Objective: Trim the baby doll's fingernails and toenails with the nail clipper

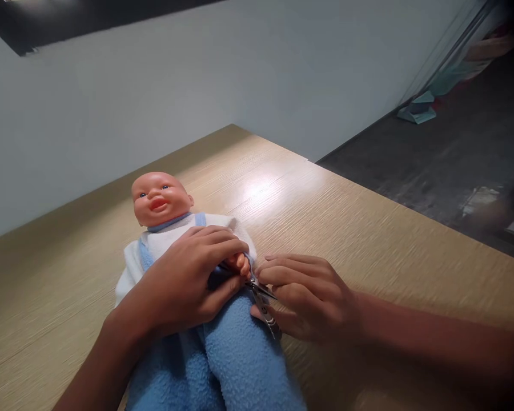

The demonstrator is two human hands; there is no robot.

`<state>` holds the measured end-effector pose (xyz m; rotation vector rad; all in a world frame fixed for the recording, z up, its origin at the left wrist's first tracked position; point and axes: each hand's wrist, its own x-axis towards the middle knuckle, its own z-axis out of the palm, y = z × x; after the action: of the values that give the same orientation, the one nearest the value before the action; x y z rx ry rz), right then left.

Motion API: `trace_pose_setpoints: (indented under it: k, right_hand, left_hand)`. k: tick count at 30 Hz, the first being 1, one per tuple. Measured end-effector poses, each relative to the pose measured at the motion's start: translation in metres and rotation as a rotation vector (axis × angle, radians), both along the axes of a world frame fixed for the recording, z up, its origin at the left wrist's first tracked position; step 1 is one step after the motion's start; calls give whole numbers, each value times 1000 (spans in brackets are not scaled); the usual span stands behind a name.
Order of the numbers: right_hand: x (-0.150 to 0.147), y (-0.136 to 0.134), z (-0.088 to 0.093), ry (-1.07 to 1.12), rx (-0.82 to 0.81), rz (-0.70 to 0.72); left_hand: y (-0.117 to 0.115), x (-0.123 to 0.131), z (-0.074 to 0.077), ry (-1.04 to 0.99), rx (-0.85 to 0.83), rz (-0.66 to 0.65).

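A baby doll [160,200] in a white top and fuzzy blue trousers [244,348] lies on its back on the wooden table [325,211]. Across its body rests my left hand [197,268], closed around the doll's small hand [241,264], whose fingers poke out between my thumb and index finger. Gripped in my right hand [310,294] is a metal nail clipper [263,302]. Its jaw end is at the doll's fingertips, too close to tell whether it touches them. My right fingers hide part of the clipper's lever.
Behind the table stands a pale wall [240,68], with a dark panel [89,25] at upper left. Beyond the table's right edge lies a dark floor [432,171]. A light-blue folded object [417,108] sits by the wall.
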<state>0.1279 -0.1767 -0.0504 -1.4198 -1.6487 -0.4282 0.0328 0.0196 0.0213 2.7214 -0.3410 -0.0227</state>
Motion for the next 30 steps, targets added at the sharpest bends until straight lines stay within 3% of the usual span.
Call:
trace_pose_setpoints:
  k: [10,18,25,30]
  right_hand:
    - [1,-2,-2,-26,-26,-57]
    - [0,-5,11,-101,-95,-57]
    - [-2,-4,16,-55,-157,-37]
    - [-3,-5,18,95,-211,-29]
  left_hand:
    - [1,0,0,-41,0,-13]
    - [1,1,-1,-38,5,-12]
    - [2,1,-1,-30,13,-8]
    - [3,0,-1,-33,7,-12]
